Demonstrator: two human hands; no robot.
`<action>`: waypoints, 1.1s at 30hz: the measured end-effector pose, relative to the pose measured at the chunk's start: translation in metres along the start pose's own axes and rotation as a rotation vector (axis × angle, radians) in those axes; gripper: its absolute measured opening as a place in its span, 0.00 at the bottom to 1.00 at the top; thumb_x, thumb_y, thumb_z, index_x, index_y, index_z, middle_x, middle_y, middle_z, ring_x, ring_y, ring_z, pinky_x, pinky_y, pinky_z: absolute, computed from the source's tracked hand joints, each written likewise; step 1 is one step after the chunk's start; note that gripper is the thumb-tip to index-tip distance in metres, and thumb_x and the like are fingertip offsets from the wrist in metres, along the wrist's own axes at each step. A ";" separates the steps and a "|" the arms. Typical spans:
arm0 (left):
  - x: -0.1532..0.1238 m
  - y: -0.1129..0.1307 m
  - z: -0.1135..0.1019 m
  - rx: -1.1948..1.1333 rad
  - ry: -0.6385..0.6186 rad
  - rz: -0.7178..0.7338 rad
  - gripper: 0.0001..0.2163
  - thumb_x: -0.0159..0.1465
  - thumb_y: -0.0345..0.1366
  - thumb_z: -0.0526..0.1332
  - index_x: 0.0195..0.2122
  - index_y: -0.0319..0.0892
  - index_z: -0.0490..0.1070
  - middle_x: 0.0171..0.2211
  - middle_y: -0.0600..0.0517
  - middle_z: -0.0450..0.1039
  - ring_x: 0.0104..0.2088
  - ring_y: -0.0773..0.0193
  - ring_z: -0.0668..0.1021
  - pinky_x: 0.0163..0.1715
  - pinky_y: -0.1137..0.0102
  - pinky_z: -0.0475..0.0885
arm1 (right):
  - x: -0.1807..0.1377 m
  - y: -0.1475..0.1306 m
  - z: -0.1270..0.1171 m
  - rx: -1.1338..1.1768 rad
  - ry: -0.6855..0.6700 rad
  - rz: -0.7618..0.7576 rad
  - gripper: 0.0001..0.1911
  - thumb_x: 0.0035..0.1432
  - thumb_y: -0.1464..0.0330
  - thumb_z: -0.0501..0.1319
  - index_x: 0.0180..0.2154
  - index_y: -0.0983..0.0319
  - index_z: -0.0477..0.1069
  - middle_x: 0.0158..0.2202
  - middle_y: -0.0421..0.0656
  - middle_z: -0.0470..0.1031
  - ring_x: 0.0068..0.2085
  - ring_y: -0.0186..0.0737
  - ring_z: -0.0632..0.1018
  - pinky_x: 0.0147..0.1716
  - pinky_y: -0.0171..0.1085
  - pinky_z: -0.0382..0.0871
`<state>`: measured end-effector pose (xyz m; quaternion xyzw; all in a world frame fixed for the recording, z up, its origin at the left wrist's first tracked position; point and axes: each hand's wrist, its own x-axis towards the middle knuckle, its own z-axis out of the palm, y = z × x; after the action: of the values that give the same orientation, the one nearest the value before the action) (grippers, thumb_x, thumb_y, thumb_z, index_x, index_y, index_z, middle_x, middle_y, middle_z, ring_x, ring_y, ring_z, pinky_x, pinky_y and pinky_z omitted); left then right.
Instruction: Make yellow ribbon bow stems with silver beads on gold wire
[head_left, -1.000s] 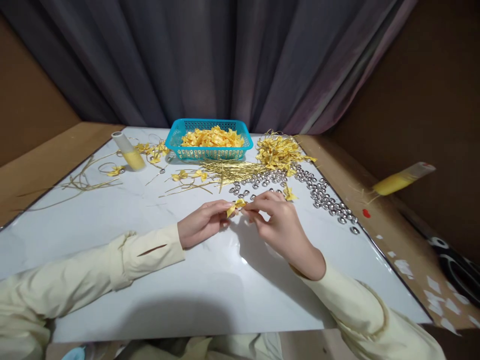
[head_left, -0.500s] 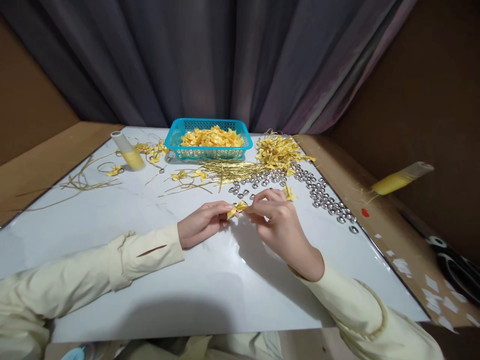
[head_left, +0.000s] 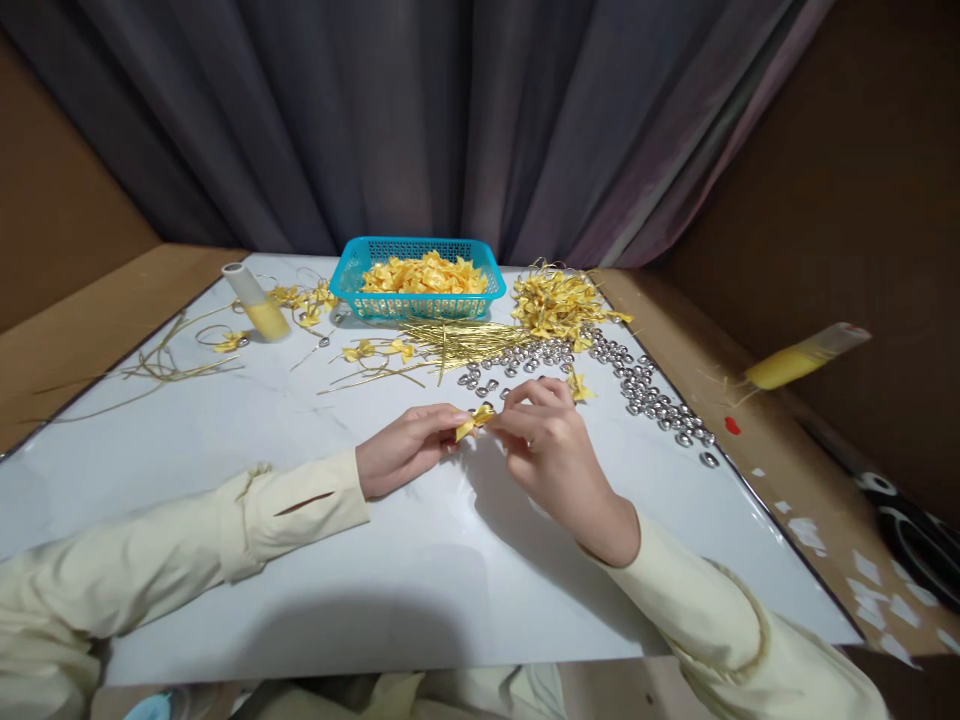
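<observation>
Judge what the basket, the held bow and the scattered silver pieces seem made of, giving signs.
Basket: likely plastic, glossy turquoise, with a moulded lattice.
Bow: probably satin ribbon, yellow, softly shiny.
Silver pieces: mirror-bright; metal or metal-coated plastic, the look leaves open.

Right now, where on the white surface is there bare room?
The white surface is bare nearer than the held yellow bow, between the left sleeve and right sleeve, and between left sleeve and loose wires. Crowded: the far side, with blue basket, yellow bow pile, gold wire bundle and silver beads.
</observation>
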<state>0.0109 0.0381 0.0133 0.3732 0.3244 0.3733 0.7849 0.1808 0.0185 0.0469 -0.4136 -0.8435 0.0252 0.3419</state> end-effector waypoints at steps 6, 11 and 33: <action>0.000 0.000 0.000 -0.001 0.009 0.010 0.06 0.55 0.33 0.63 0.24 0.37 0.70 0.25 0.54 0.66 0.28 0.70 0.66 0.29 0.75 0.61 | 0.001 0.000 0.004 0.050 0.023 0.067 0.13 0.48 0.82 0.55 0.23 0.62 0.74 0.23 0.42 0.70 0.32 0.40 0.71 0.36 0.40 0.57; -0.002 0.004 0.005 0.066 0.075 0.043 0.07 0.54 0.35 0.65 0.23 0.37 0.71 0.24 0.54 0.66 0.28 0.70 0.67 0.30 0.75 0.61 | 0.004 0.007 -0.001 0.088 -0.072 0.157 0.07 0.50 0.77 0.62 0.28 0.60 0.76 0.25 0.42 0.74 0.31 0.40 0.72 0.34 0.40 0.58; -0.006 0.005 0.005 0.515 0.291 0.357 0.10 0.54 0.41 0.63 0.25 0.39 0.73 0.28 0.52 0.70 0.32 0.65 0.69 0.33 0.72 0.63 | 0.010 0.006 0.006 0.597 -0.156 0.611 0.03 0.50 0.72 0.63 0.25 0.62 0.74 0.25 0.41 0.77 0.29 0.38 0.75 0.33 0.38 0.65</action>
<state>0.0103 0.0340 0.0212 0.5530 0.4460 0.4599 0.5328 0.1772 0.0310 0.0463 -0.5239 -0.6615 0.3991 0.3587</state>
